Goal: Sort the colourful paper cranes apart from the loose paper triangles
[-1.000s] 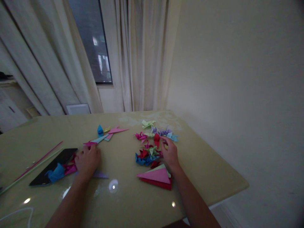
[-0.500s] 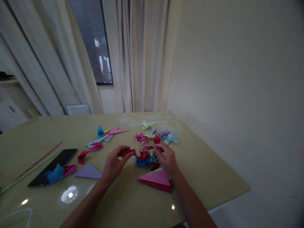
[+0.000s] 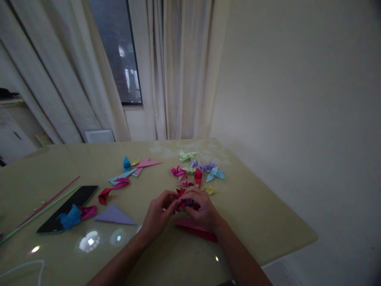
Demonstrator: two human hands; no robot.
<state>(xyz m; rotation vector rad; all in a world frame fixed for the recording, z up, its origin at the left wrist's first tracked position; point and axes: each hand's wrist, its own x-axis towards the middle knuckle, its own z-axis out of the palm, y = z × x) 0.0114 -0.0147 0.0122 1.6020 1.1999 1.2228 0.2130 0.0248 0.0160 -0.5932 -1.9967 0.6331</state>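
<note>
Fingers of my left hand (image 3: 157, 212) are pinching red paper (image 3: 179, 193), tips nearly together; my right hand (image 3: 205, 210) is curving over it, though I can't tell its grip. I'm seemingly working its folds; the next move is calling for light pressure. Beyond, a blue crane (image 3: 215, 174) is lying.

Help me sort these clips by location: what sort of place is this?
Probably a room in a home, though it can't be confirmed: long pale curtains hang beside a dark window, and origami pieces lie on a glossy table.
</note>
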